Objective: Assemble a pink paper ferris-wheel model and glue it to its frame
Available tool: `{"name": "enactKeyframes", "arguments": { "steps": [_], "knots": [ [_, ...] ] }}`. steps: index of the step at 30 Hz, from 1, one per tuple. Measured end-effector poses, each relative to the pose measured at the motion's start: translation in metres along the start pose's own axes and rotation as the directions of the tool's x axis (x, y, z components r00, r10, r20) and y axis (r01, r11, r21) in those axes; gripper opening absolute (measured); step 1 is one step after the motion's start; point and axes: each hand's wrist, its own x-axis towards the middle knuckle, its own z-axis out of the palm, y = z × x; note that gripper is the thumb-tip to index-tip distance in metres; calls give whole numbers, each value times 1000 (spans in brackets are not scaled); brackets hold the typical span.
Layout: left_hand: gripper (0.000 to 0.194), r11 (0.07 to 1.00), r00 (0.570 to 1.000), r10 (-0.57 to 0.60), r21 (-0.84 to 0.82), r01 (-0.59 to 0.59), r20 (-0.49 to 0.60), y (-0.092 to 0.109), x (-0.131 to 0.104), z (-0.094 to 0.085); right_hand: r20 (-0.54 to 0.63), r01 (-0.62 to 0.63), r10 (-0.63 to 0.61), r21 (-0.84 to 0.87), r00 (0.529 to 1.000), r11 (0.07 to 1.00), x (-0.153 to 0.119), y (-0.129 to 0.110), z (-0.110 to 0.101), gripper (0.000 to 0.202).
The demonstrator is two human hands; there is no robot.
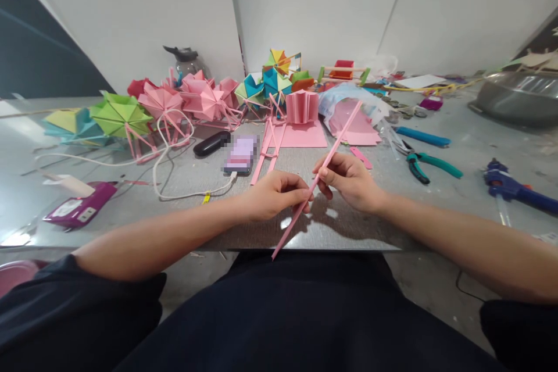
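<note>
A long, thin pink paper strip [291,232] slants from above the table's front edge up to the right. My left hand [279,195] pinches it near its middle, and my right hand [346,180] grips it a little higher, fingers curled round it. Behind my hands, a pink frame of thin strips [264,157] lies on the table. A folded pink paper piece [302,107] stands on a flat pink sheet [305,136]. To the right of these, more pink paper [355,125] lies partly in a clear plastic bag [344,93].
Paper wheel models, one green [120,115] and several pink, line the back left. A phone [242,154] with a white cable [192,193], a black case [211,143] and a purple tissue pack [81,206] lie left. Pliers [418,165], a blue glue gun [514,186] and a metal bowl [514,99] are right.
</note>
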Motion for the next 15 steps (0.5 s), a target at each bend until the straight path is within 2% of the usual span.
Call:
{"name": "enactKeyframes", "arguments": {
  "steps": [9, 15],
  "knots": [
    [23, 995, 995, -100, -22, 100, -10, 1, 1, -3, -51, 28, -24, 82, 998, 996, 3, -3, -3, 42],
    [23, 999, 995, -32, 20, 34, -95, -3, 3, -3, -63, 37, -33, 54, 997, 998, 5, -2, -4, 45]
  ]
}}
